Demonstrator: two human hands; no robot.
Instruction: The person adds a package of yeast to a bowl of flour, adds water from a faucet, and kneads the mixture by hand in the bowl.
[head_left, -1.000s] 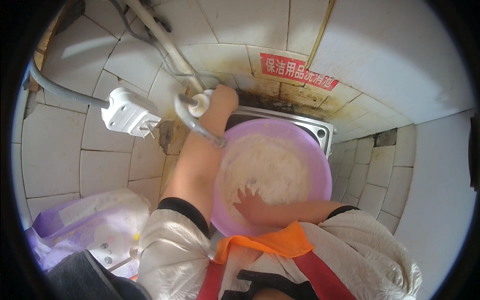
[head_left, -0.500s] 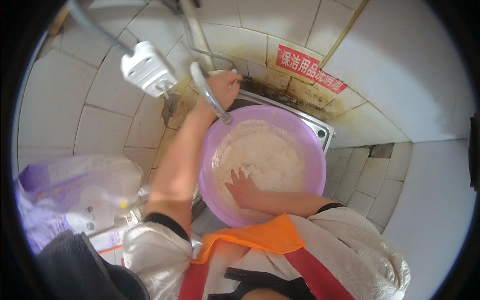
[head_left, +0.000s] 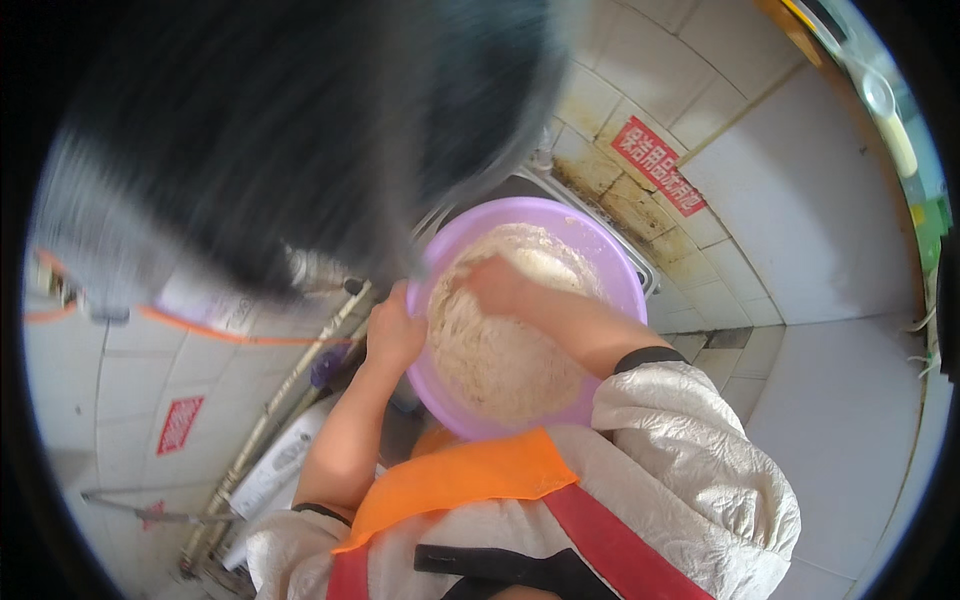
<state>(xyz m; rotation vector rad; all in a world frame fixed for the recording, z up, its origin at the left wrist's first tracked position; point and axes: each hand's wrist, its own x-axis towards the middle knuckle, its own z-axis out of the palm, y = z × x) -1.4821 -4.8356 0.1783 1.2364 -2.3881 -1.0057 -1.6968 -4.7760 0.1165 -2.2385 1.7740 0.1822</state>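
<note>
A light purple basin (head_left: 628, 262) sits over the metal sink. Inside it is a pale, floury mass (head_left: 500, 360), rough and lumpy, that looks like flour or wet dough. My left hand (head_left: 396, 332) grips the basin's left rim, fingers closed on it. My right hand (head_left: 498, 288) reaches across from the right and is in the mass near the far side; motion smears its fingers, so their grip does not show.
A large dark blurred object (head_left: 300, 130) covers the upper left and hides part of the wall and sink. The metal sink edge (head_left: 590, 210) runs behind the basin. Pipes (head_left: 270, 420) stand on the left, and a red sign (head_left: 658, 165) is on the tiled wall.
My left hand has come down from near the hose and tap by the wall to the basin's rim. My right hand has moved farther in. The view has turned, and the dark object has come across it.
</note>
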